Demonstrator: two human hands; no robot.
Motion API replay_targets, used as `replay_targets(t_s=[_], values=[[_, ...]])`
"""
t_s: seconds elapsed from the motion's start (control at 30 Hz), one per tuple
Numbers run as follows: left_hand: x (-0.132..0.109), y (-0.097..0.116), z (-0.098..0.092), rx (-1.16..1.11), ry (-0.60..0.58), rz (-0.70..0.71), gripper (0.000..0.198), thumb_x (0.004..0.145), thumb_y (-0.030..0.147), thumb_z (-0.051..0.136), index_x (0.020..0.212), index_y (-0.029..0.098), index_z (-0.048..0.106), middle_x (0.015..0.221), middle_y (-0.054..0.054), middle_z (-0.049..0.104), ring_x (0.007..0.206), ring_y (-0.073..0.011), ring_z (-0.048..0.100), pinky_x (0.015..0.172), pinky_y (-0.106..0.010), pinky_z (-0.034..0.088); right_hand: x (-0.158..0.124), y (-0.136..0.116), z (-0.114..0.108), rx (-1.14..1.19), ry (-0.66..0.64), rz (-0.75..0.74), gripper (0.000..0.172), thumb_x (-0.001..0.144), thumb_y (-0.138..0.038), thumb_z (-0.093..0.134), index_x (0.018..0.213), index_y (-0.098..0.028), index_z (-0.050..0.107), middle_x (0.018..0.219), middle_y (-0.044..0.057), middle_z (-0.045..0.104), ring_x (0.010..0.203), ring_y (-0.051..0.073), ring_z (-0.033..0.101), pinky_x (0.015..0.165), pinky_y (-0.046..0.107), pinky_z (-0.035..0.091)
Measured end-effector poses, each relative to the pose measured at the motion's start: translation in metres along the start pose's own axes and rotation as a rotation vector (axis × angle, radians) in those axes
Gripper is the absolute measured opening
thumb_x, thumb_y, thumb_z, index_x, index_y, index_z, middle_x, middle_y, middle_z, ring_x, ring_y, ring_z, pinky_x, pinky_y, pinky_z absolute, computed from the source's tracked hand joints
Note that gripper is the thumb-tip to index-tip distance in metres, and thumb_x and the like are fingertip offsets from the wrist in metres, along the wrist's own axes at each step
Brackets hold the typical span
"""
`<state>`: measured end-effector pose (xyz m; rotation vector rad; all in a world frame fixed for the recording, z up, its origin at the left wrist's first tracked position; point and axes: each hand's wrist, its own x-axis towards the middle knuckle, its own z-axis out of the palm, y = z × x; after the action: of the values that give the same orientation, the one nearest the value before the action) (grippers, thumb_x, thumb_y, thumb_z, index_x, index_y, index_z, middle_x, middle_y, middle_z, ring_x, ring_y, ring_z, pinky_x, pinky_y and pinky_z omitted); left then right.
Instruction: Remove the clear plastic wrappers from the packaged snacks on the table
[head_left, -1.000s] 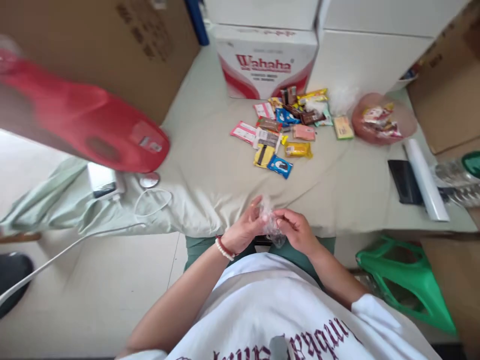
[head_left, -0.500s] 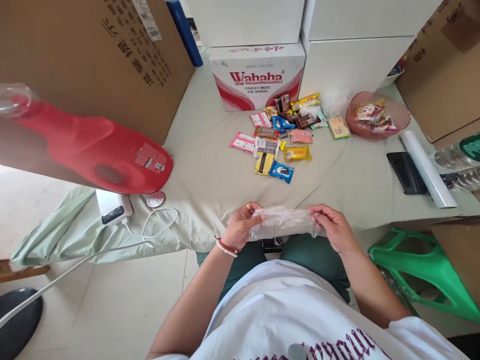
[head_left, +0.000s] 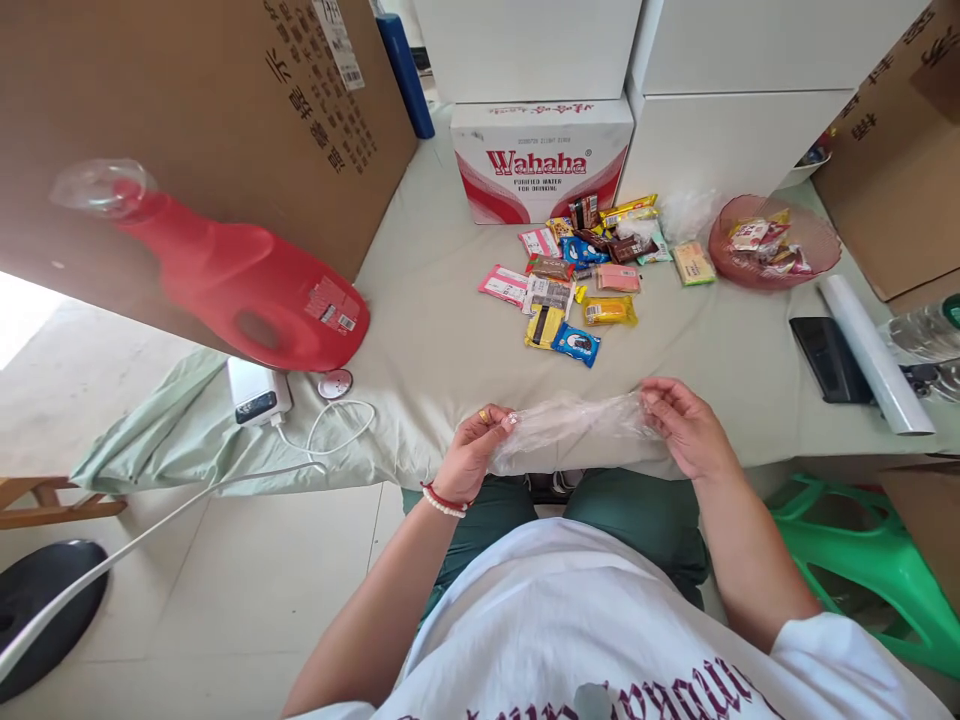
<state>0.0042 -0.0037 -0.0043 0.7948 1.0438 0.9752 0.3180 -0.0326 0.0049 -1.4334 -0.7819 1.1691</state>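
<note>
Pale-green tablecloth spread beneath clear plastic film, stretched above the near edge between the left hand and right hand, both pinching its ends. Too hard a pull might have torn it; the gold ring could have snagged it.

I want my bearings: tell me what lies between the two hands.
Crinkled clear plastic spans from the left hand to the right hand, pinched at both ends, as the head view shows.
</note>
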Motion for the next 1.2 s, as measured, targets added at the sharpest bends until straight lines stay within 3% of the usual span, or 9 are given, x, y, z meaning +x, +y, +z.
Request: replay_targets(t_s=[0.1,0.2,0.3,0.47,0.6,0.73,0.87,1.07,1.2], values=[[0.001,-0.005,0.008,0.045,0.164,0.119,0.037,0.077,0.052,0.086,0.084,0.021,0.067,0.084,-0.001,0.07,0.084,-0.0156,0.061,0.083,-0.027,0.047,-0.009,0.009,0.003,-0.109,0.287,-0.222,0.037,0.08,-0.055,0.084,0.097,-0.025,0.072,0.088,0.002,0.065,0.071,0.012,0.056,0.058,0.022,0.05],[-0.004,-0.015,0.025,0.184,0.297,0.246,0.03,0.085,0.051,0.079,0.086,0.024,0.066,0.085,-0.001,0.07,0.086,-0.0178,0.063,0.087,-0.029,0.048,-0.032,0.014,0.027,0.004,0.012,0.046,0.048,0.084,-0.069,0.075,0.089,-0.022,0.07,0.071,0.001,0.06,0.056,0.012,0.051,0.043,0.022,0.041],[-0.013,-0.023,0.045,0.312,0.26,0.286,0.021,0.086,0.045,0.079,0.089,0.026,0.071,0.092,-0.005,0.073,0.098,-0.0246,0.065,0.096,-0.035,0.049,-0.045,0.019,0.069,0.146,-0.287,0.279,0.058,0.074,-0.076,0.079,0.095,-0.022,0.069,0.088,0.006,0.071,0.076,0.019,0.065,0.052,0.026,0.054],[-0.015,-0.024,0.05,0.282,0.257,0.374,0.02,0.087,0.043,0.079,0.086,0.026,0.071,0.1,-0.007,0.072,0.113,-0.0262,0.064,0.101,-0.036,0.049,-0.019,0.027,0.111,0.169,-0.207,0.154,0.05,0.063,-0.06,0.091,0.086,-0.023,0.064,0.08,-0.001,0.068,0.072,0.015,0.061,0.066,0.026,0.055],[-0.002,-0.017,0.02,0.162,0.395,0.312,0.037,0.092,0.059,0.069,0.084,0.025,0.058,0.069,0.003,0.061,0.066,-0.014,0.058,0.071,-0.027,0.05,-0.001,0.025,0.103,0.217,-0.219,0.174,0.046,0.063,-0.053,0.091,0.08,-0.022,0.062,0.07,-0.004,0.06,0.062,0.011,0.052,0.058,0.023,0.048],[0.008,-0.014,-0.012,0.168,0.446,0.163,0.048,0.086,0.068,0.068,0.078,0.024,0.052,0.058,0.007,0.047,0.048,-0.0098,0.043,0.047,-0.023,0.037,0.0,0.021,0.086,0.235,-0.144,0.155,0.046,0.062,-0.052,0.093,0.079,-0.022,0.063,0.071,-0.004,0.057,0.065,0.01,0.052,0.058,0.021,0.048],[0.012,-0.01,-0.027,0.377,0.408,0.069,0.041,0.085,0.061,0.07,0.077,0.024,0.054,0.054,0.006,0.049,0.048,-0.0112,0.047,0.048,-0.023,0.036,0.002,0.021,0.07,0.18,-0.064,0.166,0.051,0.058,-0.055,0.094,0.08,-0.022,0.062,0.083,-0.001,0.064,0.07,0.012,0.062,0.059,0.023,0.054],[0.017,0.002,-0.043,0.479,0.4,0.016,0.036,0.083,0.054,0.073,0.073,0.023,0.057,0.049,0.008,0.043,0.043,-0.0106,0.038,0.045,-0.025,0.025,0.008,0.024,0.048,-0.019,0.009,0.11,0.047,0.068,-0.058,0.087,0.089,-0.023,0.065,0.074,-0.002,0.064,0.048,0.008,0.048,0.038,0.021,0.032],[0.02,0.012,-0.054,0.725,0.432,0.098,0.04,0.095,0.057,0.055,0.073,0.024,0.06,0.056,0.002,0.052,0.057,-0.0163,0.051,0.057,-0.028,0.039,0.012,0.032,0.038,-0.169,0.061,0.044,0.046,0.074,-0.061,0.081,0.092,-0.022,0.065,0.077,-0.001,0.066,0.045,0.008,0.045,0.038,0.023,0.031]])
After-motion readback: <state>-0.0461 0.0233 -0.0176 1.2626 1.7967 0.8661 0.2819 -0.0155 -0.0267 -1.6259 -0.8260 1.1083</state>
